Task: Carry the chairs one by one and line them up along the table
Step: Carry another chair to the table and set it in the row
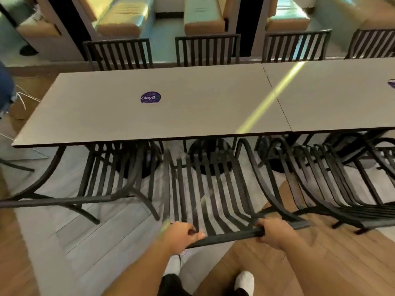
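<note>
Both the left hand (181, 236) and right hand (272, 232) have fingers curled around the near black slatted chair's (205, 189) top rail. On the grey table (106, 116) beyond, a round purple sticker (150, 97) reads "ClayG".

- A round purple sticker (150, 97) on the grey table (106, 116) read "ClayG" in white; its smaller lines were too small to read.
- Another purple sticker (391, 83) lay at the right edge on the adjoining tabletop (342, 99), cut off and unreadable.
</note>
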The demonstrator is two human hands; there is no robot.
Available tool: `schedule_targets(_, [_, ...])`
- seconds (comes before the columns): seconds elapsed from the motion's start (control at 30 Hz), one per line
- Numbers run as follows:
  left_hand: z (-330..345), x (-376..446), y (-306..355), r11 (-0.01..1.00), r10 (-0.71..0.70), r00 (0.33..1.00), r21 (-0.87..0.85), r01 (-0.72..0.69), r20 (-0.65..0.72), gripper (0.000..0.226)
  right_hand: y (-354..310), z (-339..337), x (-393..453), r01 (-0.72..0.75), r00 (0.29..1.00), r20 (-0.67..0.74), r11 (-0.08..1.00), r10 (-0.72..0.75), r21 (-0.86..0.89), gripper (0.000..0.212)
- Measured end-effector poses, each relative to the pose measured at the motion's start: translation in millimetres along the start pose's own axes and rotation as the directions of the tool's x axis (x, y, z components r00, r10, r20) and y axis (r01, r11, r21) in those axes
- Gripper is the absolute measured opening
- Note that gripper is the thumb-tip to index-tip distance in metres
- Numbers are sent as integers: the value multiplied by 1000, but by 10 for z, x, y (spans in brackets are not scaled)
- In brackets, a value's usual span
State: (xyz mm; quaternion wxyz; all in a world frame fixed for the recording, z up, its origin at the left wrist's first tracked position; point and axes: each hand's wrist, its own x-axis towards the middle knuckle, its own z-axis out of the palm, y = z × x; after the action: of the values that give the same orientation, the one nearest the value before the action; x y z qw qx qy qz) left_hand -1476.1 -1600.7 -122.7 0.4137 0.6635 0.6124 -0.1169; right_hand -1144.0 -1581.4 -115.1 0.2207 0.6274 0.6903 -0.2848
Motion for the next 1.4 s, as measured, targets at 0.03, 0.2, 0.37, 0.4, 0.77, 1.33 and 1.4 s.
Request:
schedule_targets(0.03, [82,-37,47,1000,-17,999,8,16,35,70,81,9,28,32,999,-2,999,-32,-12,22])
schedule_targets(0.2, [406,-23,245,979,-93,995,177,97,-30,66,311,70,110,111,993,-40,989,-115,-96,29])
schedule_targets(0.37, [573,83,419,926,-146,988,346,153,-49,36,410,213,24,130,984,-102,982,-144,-134,25])
schedule_targets(0.4, [614,108,439,929,-153,987,333,163,-55,36,454,237,17,127,984,-105,983,-141,-130,24])
schedule_targets(0.77, [463,460,623,909,-101,983,386,155,-155,46,774,38,360,186,977,-76,971,-199,-151,17])
schedule_targets(1.33, [-107,1068,493,925,-96,974,344,164,-205,30,639,-408,1026,167,975,-135,983,-176,-77,21])
schedule_targets(1.4, [-157,1156,460,930,-97,975,330,161,-202,28,629,-449,1098,173,974,-140,983,-181,-66,21])
